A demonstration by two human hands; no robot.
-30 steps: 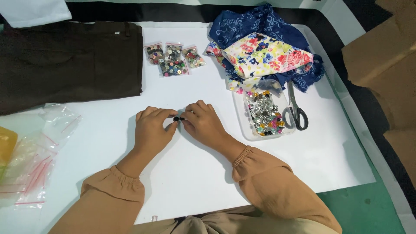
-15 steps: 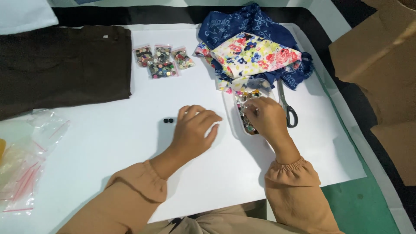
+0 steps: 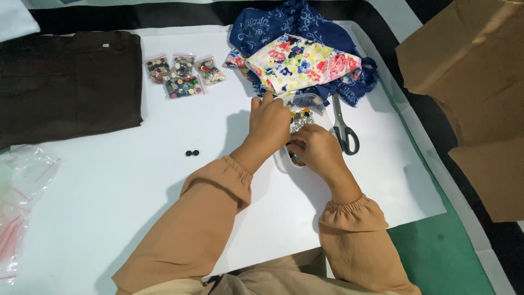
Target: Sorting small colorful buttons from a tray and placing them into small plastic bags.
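A clear plastic tray (image 3: 310, 102) full of mixed coloured buttons lies on the white sheet (image 3: 164, 207), just below the fabrics. My left hand (image 3: 268, 124) rests on the tray's left rim with bent fingers gripping it. My right hand (image 3: 317, 151) covers the tray's near end, its fingertips curled down among the buttons; whether they pinch one is hidden. Two small black buttons (image 3: 191, 153) lie side by side on the sheet, well to the left of both hands.
Scissors (image 3: 344, 129) lie just right of the tray. Floral fabric (image 3: 300, 63) sits on blue fabric (image 3: 262, 33) behind it. Three small bags of buttons (image 3: 183, 76) lie at the back, a dark brown garment (image 3: 65, 82) far left, clear plastic bags (image 3: 22, 186) near left, cardboard (image 3: 475, 82) right.
Both hands left the two black buttons on the sheet and moved right to the button tray, the right hand first and the left hand following.
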